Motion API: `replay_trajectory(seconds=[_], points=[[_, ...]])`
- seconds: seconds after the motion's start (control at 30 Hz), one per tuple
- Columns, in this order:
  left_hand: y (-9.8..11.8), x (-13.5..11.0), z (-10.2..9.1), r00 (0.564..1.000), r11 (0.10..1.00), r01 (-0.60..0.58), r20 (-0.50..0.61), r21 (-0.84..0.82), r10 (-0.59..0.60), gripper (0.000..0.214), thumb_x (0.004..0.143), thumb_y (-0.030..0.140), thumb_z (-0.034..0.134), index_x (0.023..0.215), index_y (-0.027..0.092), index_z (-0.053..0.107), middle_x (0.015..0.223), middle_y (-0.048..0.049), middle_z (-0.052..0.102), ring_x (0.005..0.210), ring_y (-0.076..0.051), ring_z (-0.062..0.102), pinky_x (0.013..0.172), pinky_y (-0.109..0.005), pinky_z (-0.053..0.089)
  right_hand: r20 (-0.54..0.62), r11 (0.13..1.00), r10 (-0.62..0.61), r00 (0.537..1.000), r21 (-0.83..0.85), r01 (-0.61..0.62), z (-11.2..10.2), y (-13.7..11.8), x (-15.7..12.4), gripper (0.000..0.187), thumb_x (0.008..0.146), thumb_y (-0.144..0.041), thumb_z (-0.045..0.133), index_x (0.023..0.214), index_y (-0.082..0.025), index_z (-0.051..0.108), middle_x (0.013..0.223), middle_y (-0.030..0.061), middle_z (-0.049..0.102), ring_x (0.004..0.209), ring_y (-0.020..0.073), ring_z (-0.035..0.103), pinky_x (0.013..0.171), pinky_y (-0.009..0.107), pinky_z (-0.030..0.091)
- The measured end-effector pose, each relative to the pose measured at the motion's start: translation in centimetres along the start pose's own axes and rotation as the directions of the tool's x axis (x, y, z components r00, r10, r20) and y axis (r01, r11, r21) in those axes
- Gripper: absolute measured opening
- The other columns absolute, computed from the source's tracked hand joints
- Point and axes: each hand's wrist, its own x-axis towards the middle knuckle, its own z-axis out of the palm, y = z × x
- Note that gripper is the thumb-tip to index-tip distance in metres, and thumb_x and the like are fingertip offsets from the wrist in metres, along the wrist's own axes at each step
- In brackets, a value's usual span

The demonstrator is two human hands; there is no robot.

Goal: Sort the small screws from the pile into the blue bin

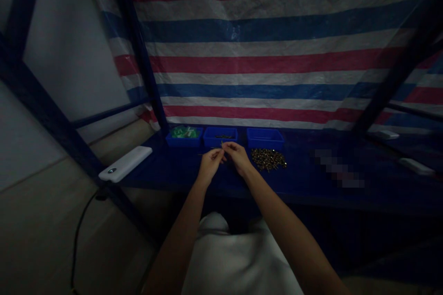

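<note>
My left hand (210,165) and my right hand (237,156) meet above the blue table, their fingertips pinched close together. A small thin yellowish piece (222,143) sticks up from the fingertips of my right hand. What lies between the fingers of my left hand is too small and dark to make out. To the right of my right hand, a heap of small brass-coloured metal parts (268,160) is spread on the table. Just beyond my hands stands a blue tray (220,142) with some thin dark pieces in it.
Another blue tray (184,144) at the left holds green-and-white plastic packets (185,132); a third blue tray (265,143) stands behind the heap. A white power bank-like box (126,164) lies at the table's left end. Blue metal posts (138,46) frame the striped sheet (242,64).
</note>
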Motion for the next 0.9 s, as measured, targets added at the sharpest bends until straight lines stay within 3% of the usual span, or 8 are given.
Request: replay_trajectory(seconds=[0.17, 0.3, 0.4, 0.53, 0.6, 0.7, 0.8, 0.9], points=[[0.5, 0.1, 0.2, 1.000, 1.000, 0.002, 0.014, -0.028, -0.001, 0.023, 0.069, 0.035, 0.062, 0.073, 0.013, 0.065, 0.057, -0.0008, 0.059, 0.051, -0.009, 0.052, 0.053, -0.022, 0.041, -0.025, 1.000, -0.024, 0.999, 0.000, 0.024, -0.8, -0.5, -0.4, 0.027, 0.064, -0.039, 0.064, 0.079, -0.016, 0.063, 0.072, 0.0002, 0.062, 0.062, 0.0113, 0.053, 0.058, 0.024, 0.042], [1.1, 0.9, -0.3, 1.000, 0.989, -0.010, -0.003, -0.147, 0.010, 0.027, 0.069, 0.039, 0.063, 0.080, 0.014, 0.065, 0.059, 0.0001, 0.057, 0.049, -0.007, 0.049, 0.048, -0.020, 0.036, -0.135, 0.967, -0.203, 0.970, -0.182, 0.177, -2.5, -0.1, -0.7, 0.029, 0.072, -0.041, 0.056, 0.088, -0.017, 0.062, 0.080, 0.0030, 0.063, 0.069, 0.0140, 0.055, 0.064, 0.026, 0.044], [1.8, 1.4, -0.4, 0.991, 0.921, -0.103, -0.121, -0.376, 0.061, 0.032, 0.074, 0.045, 0.058, 0.089, 0.017, 0.061, 0.059, 0.0024, 0.051, 0.048, -0.006, 0.044, 0.046, -0.019, 0.034, -0.157, 0.884, -0.322, 0.934, -0.404, 0.237, -3.6, 0.3, -1.3, 0.028, 0.077, -0.037, 0.050, 0.091, -0.016, 0.061, 0.082, 0.0050, 0.062, 0.067, 0.0145, 0.053, 0.064, 0.028, 0.044], [1.7, 1.3, 0.0, 0.966, 0.857, -0.200, -0.240, -0.476, 0.092, 0.033, 0.077, 0.048, 0.054, 0.093, 0.020, 0.058, 0.055, 0.0048, 0.043, 0.045, -0.005, 0.040, 0.045, -0.019, 0.034, -0.012, 0.713, -0.453, 0.892, -0.605, 0.354, -4.0, 0.5, -2.2, 0.022, 0.081, -0.029, 0.045, 0.093, -0.016, 0.059, 0.085, 0.0063, 0.060, 0.074, 0.0160, 0.054, 0.071, 0.030, 0.044], [1.4, 1.0, 0.2, 0.967, 0.914, -0.197, -0.226, -0.353, 0.121, 0.033, 0.076, 0.047, 0.054, 0.092, 0.018, 0.060, 0.055, 0.0042, 0.046, 0.045, -0.006, 0.041, 0.045, -0.019, 0.033, 0.041, 0.662, -0.473, 0.880, -0.643, 0.385, -4.0, 0.5, -2.5, 0.021, 0.082, -0.025, 0.043, 0.094, -0.017, 0.059, 0.085, 0.0063, 0.059, 0.078, 0.0166, 0.055, 0.074, 0.030, 0.044], [1.2, 0.8, 0.0, 0.967, 0.971, -0.229, -0.101, 0.072, 0.236, 0.031, 0.077, 0.044, 0.054, 0.088, 0.016, 0.065, 0.057, 0.0012, 0.054, 0.048, -0.008, 0.047, 0.049, -0.021, 0.036, 0.068, 0.629, -0.479, 0.875, -0.669, 0.396, -4.0, 0.4, -2.7, 0.021, 0.082, -0.021, 0.042, 0.094, -0.016, 0.058, 0.086, 0.0067, 0.059, 0.080, 0.0168, 0.055, 0.075, 0.031, 0.045], [1.6, 0.9, -0.9, 0.934, 0.795, -0.354, 0.143, 0.492, 0.328, 0.023, 0.079, 0.036, 0.053, 0.083, 0.020, 0.068, 0.070, -0.0027, 0.064, 0.062, -0.013, 0.056, 0.061, -0.024, 0.040, 0.082, 0.617, -0.479, 0.874, -0.678, 0.401, -4.1, 0.4, -2.7, 0.021, 0.082, -0.019, 0.042, 0.095, -0.016, 0.058, 0.087, 0.0071, 0.060, 0.080, 0.0170, 0.056, 0.075, 0.031, 0.045], [2.1, 1.1, -1.8, 0.912, 0.655, -0.410, 0.262, 0.635, 0.317, 0.020, 0.080, 0.032, 0.051, 0.082, 0.022, 0.068, 0.079, -0.0042, 0.068, 0.071, -0.016, 0.060, 0.065, -0.025, 0.040, 0.086, 0.614, -0.464, 0.882, -0.686, 0.390, -4.1, 0.4, -2.7, 0.021, 0.082, -0.019, 0.042, 0.095, -0.016, 0.058, 0.088, 0.0076, 0.060, 0.081, 0.0175, 0.056, 0.076, 0.031, 0.045]])
